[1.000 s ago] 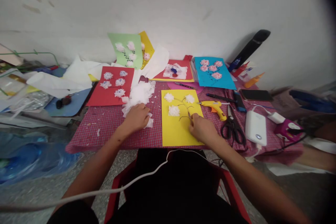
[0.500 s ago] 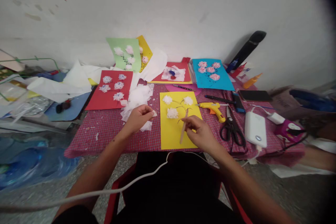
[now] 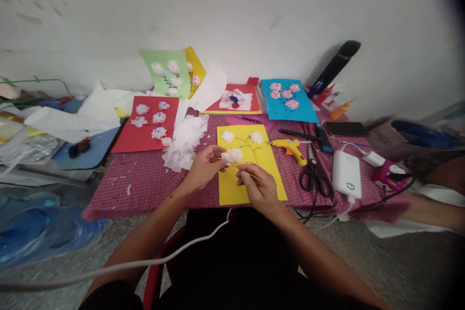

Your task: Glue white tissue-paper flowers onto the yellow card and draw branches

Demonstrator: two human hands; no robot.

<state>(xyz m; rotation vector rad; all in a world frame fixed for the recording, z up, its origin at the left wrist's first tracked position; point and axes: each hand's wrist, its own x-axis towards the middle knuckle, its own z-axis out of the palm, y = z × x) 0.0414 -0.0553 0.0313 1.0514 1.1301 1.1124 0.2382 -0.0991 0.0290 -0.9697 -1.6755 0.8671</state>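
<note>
Head view: left fingers (image 3: pixel 215 150) pinch a white paper bit (image 3: pixel 224 157); right fingers (image 3: pixel 247 178) grip a thin stick (image 3: pixel 234 165). Yellow card (image 3: pixel 232 193) lies under them. Three white flowers (image 3: pixel 256 137) look made, just past the fingers; nearby stem ends (image 3: pixel 257 148) look bare.

Worn on the head, serving as sole view. Looks from above and behind the left hand (image 3: pixel 204 168) and the right hand (image 3: pixel 257 188), facing forward and down. Set near enough to show both forearms (image 3: pixel 156 218), wide enough to include the table (image 3: pixel 141 181) beneath the hands, the wall (image 3: pixel 218 9) beyond them, and the floor (image 3: pixel 410 266) right of the right hand.
</note>
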